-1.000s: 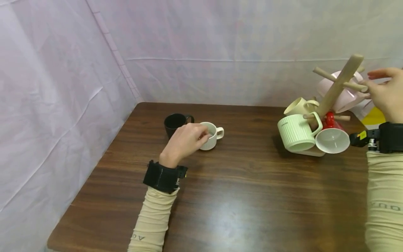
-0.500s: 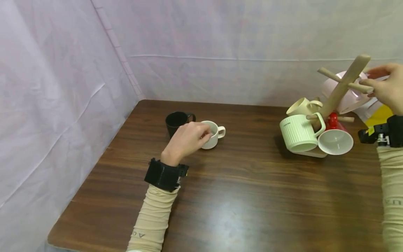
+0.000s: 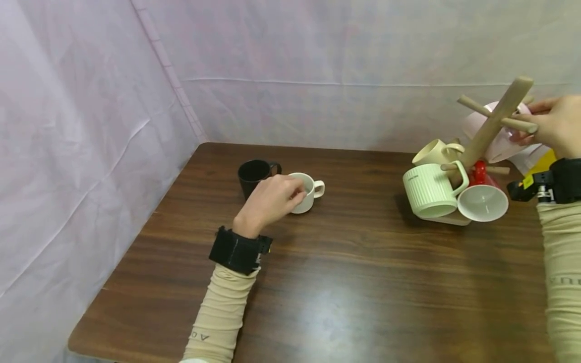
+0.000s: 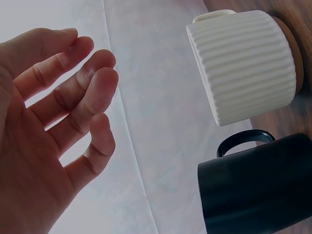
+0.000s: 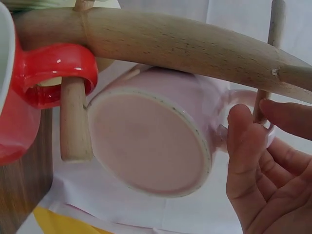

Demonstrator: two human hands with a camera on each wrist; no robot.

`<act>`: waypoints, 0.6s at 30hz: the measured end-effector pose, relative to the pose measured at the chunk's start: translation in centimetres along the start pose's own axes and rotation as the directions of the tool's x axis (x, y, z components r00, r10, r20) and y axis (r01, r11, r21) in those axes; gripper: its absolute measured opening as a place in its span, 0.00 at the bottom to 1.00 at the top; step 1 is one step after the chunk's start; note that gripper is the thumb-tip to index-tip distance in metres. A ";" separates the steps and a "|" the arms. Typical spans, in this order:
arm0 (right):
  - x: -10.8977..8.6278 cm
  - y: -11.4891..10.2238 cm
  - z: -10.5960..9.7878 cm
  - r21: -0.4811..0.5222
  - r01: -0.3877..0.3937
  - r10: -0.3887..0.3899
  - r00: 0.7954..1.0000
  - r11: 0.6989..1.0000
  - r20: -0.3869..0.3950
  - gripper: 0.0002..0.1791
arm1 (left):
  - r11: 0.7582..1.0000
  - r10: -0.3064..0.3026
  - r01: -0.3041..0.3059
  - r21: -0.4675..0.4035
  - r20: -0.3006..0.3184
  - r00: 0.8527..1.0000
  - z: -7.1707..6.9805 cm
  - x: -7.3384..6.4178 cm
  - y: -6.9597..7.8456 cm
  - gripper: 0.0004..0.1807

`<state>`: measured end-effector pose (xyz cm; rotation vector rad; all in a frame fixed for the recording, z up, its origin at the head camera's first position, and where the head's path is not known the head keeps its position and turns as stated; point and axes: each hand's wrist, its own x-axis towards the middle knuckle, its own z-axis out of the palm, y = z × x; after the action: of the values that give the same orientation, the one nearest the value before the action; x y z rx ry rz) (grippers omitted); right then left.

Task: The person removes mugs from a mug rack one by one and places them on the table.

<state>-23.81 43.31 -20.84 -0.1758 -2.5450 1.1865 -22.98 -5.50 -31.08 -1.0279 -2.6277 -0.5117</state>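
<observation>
My right hand holds the handle of a pink mug at an upper peg of a wooden mug tree. Thumb and index finger meet around the peg and handle in the right wrist view, and the mug's base faces that camera. Over at the left, my left hand hovers with loosely bent fingers and nothing in them. Close by it stand a white ribbed mug and a black mug, both upright on the table; the hand partly covers them in the head view.
Lower pegs carry a pale green ribbed mug, a red mug with a white inside, and a cream mug. A yellow item lies beyond the tree. White cloth hangs behind the brown wooden table.
My right hand has moved in from beside the mug tree and taken hold of the pink mug's handle. The left hand has stayed nearly still.
</observation>
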 end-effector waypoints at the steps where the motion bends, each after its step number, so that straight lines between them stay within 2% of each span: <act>1: 0.0 0.1 0.0 0.015 0.003 -0.003 1.000 1.000 0.005 0.20 | 1.000 0.002 -0.002 -0.003 0.002 1.000 0.0 0.1 0.0 0.14; 3: -0.1 0.1 -0.1 0.077 0.006 -0.007 1.000 0.997 0.009 0.15 | 1.000 0.003 -0.003 -0.009 0.006 1.000 0.1 0.1 0.1 0.14; 6: -0.3 0.1 0.0 0.147 0.007 -0.009 1.000 0.989 0.018 0.23 | 1.000 0.004 -0.004 -0.006 0.007 1.000 0.1 0.1 0.1 0.14; 15: -0.5 0.2 0.2 0.165 0.028 -0.028 1.000 0.986 -0.006 0.26 | 1.000 0.005 -0.005 0.007 0.007 1.000 0.1 0.1 0.1 0.12; 18: -0.3 0.4 0.4 0.178 0.015 -0.009 0.999 0.984 -0.035 0.20 | 1.000 0.007 -0.007 0.008 0.002 1.000 0.0 0.0 0.1 0.11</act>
<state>-23.66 43.23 -21.41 -0.1364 -2.3917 1.3871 -22.93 -5.38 -31.08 -1.0346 -2.6250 -0.4986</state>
